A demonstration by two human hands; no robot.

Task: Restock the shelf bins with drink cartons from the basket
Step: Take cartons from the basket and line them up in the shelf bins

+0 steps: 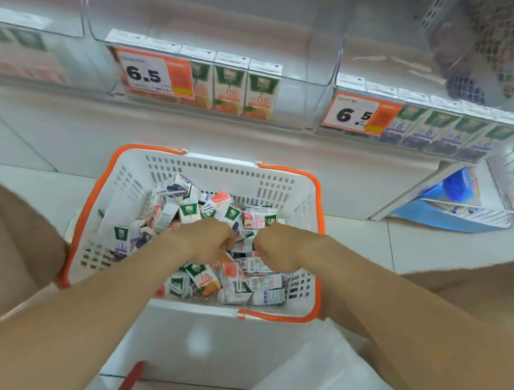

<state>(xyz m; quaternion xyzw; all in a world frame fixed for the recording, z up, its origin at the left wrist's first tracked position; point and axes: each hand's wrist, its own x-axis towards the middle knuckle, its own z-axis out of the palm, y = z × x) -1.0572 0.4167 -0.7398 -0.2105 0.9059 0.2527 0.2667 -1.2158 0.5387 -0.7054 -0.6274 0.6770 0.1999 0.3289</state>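
While arms reach down, hands (pixel 209 241) (pixel 278 248) curl fist-like among cartons (pixel 188 212).

Fingers of the left hand (pixel 209 241) and right hand (pixel 278 248) are hidden among the cartons (pixel 204 279); the upper-left bin (pixel 21 52) is blurred and cropped.

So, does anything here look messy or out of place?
The drink cartons in the white basket lie jumbled at all angles, unlike the neat upright rows in the shelf bins. Nothing looks spilled or damaged.
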